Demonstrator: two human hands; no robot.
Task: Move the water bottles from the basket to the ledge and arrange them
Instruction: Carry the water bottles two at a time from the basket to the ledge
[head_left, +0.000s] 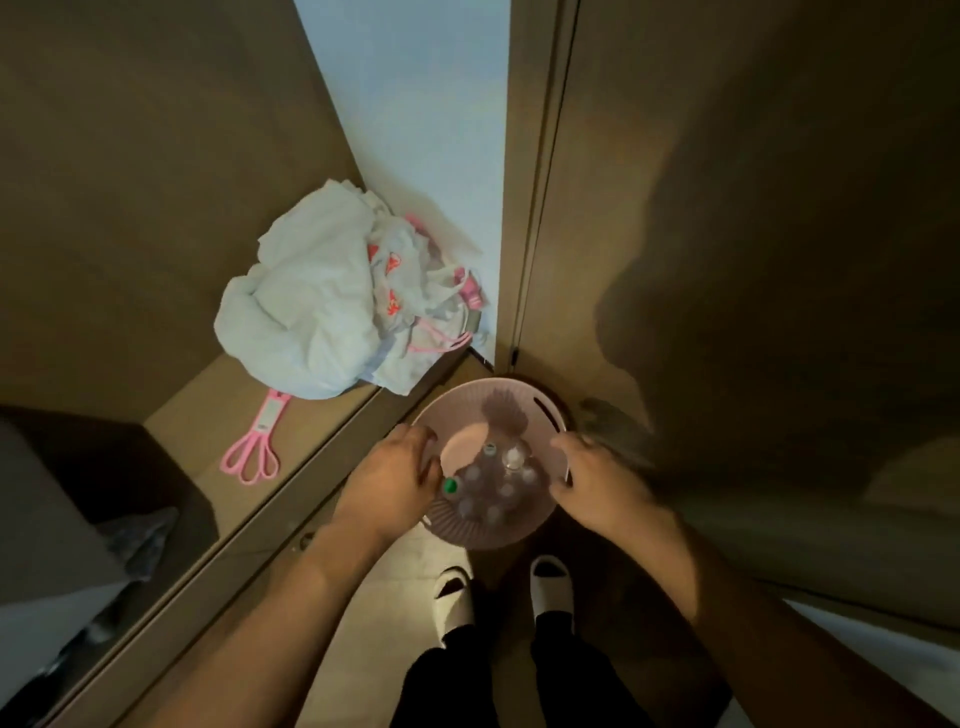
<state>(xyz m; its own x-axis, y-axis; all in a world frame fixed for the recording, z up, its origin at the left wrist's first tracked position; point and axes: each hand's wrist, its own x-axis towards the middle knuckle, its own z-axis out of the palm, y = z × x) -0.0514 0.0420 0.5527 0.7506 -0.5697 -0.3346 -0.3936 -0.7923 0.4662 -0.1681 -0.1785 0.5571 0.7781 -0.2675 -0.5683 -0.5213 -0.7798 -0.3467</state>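
Note:
A round pink basket (524, 400) stands on the floor in front of my feet. Several clear water bottles (493, 493) stand upright inside it, seen from above; one has a green cap (450, 486). My left hand (387, 483) grips the basket's left rim, right beside the green-capped bottle. My right hand (597, 483) grips the right rim. The brown ledge (218, 415) runs along the left, above the floor.
On the ledge lie a heap of white plastic bags (332, 296) and a pink plastic tool (257, 452). A door frame (524, 234) rises behind the basket. My feet in white slippers (504, 587) stand on the tiled floor below it.

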